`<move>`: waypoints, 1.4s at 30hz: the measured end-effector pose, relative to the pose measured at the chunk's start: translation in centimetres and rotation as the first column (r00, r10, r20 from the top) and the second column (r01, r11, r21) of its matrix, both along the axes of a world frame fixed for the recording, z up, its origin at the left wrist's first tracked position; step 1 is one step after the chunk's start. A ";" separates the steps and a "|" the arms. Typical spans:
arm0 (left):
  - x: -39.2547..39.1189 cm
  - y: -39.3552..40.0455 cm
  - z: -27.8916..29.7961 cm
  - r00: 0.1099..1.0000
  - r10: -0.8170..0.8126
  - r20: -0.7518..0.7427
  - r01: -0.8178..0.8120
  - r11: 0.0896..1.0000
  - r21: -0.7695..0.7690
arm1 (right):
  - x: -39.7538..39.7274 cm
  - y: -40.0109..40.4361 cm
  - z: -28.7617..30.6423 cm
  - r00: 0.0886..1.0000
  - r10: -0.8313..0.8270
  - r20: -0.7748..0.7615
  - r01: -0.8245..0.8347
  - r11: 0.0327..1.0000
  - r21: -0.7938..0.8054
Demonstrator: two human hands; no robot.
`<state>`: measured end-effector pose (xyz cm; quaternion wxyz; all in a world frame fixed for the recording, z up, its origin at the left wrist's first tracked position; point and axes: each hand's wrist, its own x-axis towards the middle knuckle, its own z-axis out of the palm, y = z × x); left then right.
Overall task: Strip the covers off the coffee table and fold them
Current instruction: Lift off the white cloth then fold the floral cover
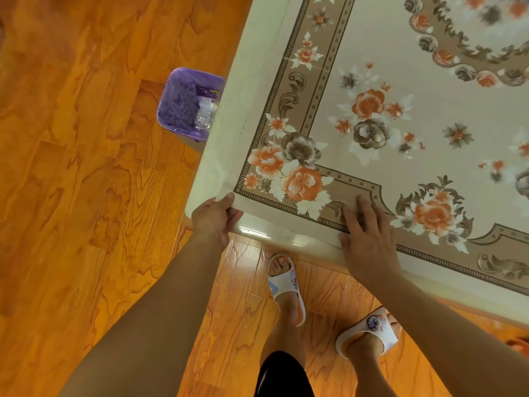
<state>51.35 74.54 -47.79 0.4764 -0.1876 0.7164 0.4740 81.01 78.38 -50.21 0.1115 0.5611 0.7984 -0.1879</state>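
A cream cover [400, 81] printed with orange and brown flowers and a tan border lies flat over the coffee table [274, 234], filling the upper right of the view. My left hand [213, 220] pinches the cover's near left corner, thumb on top and fingers curled under the edge. My right hand [365, 236] lies flat on the cover's front border, fingers straight and spread, pressing it down. A glossy clear layer seems to show along the table's front edge.
A purple waste bin [187, 104] with a liner and some rubbish stands on the wooden floor [71, 167] beside the table's left edge. My feet in white slippers [286, 285] stand at the table's front edge.
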 end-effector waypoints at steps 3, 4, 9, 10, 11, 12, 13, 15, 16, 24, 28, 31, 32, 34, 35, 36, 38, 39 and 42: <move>0.0 -0.5 -0.5 1.000 0.020 0.005 -0.020 0.999 0.043 | -0.6 -0.5 -0.6 0.996 0.084 0.034 -0.084 0.996 0.000; -0.2 -0.6 -0.8 1.000 0.029 0.010 -0.029 0.998 0.052 | -0.8 -0.6 -0.8 0.994 0.097 0.046 -0.097 0.995 -0.010; -0.2 -0.9 -1.0 0.999 0.023 0.041 -0.026 0.997 0.075 | -0.8 -0.7 -1.1 0.993 0.091 0.072 -0.089 0.995 -0.041; -0.3 -1.0 -1.1 0.999 0.017 0.049 -0.020 0.997 0.078 | -0.6 -0.7 -1.0 0.993 0.094 0.070 -0.091 0.995 -0.045; -0.3 -1.1 -1.2 0.998 0.008 0.055 -0.013 0.996 0.085 | -0.4 -0.7 -0.9 0.992 0.101 0.072 -0.098 0.994 -0.048; -0.4 -1.2 -1.3 0.998 0.002 0.057 -0.007 0.996 0.089 | -0.2 -0.6 -0.8 0.991 0.112 0.079 -0.107 0.993 -0.055; -0.5 -1.2 -1.4 0.998 0.003 0.059 -0.008 0.996 0.090 | 0.0 -0.6 -0.8 0.988 0.122 0.090 -0.117 0.991 -0.064; -0.5 -1.1 -1.5 0.998 0.011 0.054 -0.016 0.996 0.086 | 0.2 -0.4 -0.7 0.985 0.137 0.102 -0.130 0.988 -0.080; -0.5 -1.1 -1.6 0.999 0.016 0.050 -0.020 0.996 0.085 | 0.1 -0.4 -0.6 0.985 0.138 0.105 -0.129 0.988 -0.086; -0.7 -0.8 -1.8 0.999 0.019 0.031 -0.021 0.997 0.075 | -0.1 0.2 -0.6 0.987 0.134 0.087 -0.126 0.988 -0.092; -0.7 -0.7 -1.9 0.999 0.011 0.030 -0.013 0.998 0.068 | 0.0 0.4 -0.7 0.985 0.148 0.085 -0.141 0.986 -0.086; -0.6 -0.9 -1.9 0.999 0.013 0.031 -0.015 0.998 0.065 | 0.0 0.0 -0.7 0.984 0.152 0.094 -0.144 0.986 -0.086; -0.6 -0.9 -1.9 0.999 0.014 0.030 -0.015 0.998 0.063 | 0.0 0.0 -0.8 0.984 0.150 0.100 -0.142 0.986 -0.087; -0.6 -0.9 -1.9 1.000 0.008 0.027 -0.010 0.998 0.056 | -0.1 -0.1 -0.8 0.984 0.145 0.106 -0.136 0.987 -0.087; -0.6 -0.9 -2.0 1.000 0.004 0.023 -0.005 0.999 0.052 | -0.2 -0.2 -0.7 0.984 0.143 0.106 -0.134 0.987 -0.087; -0.6 -0.9 -2.0 1.000 0.002 0.019 -0.003 0.999 0.050 | -0.2 -0.3 -0.7 0.984 0.143 0.104 -0.135 0.987 -0.088; -0.6 -0.9 -2.1 1.000 0.002 0.016 -0.003 0.998 0.056 | -0.3 -0.6 -0.7 0.984 0.146 0.104 -0.137 0.987 -0.088; -0.6 -0.9 -2.2 1.000 0.001 0.014 -0.002 0.998 0.059 | -0.3 -0.7 -0.7 0.983 0.147 0.105 -0.139 0.987 -0.086; -0.6 -0.8 -2.2 1.000 -0.006 0.008 0.005 0.998 0.060 | -0.4 -0.8 -0.7 0.983 0.141 0.117 -0.130 0.987 -0.093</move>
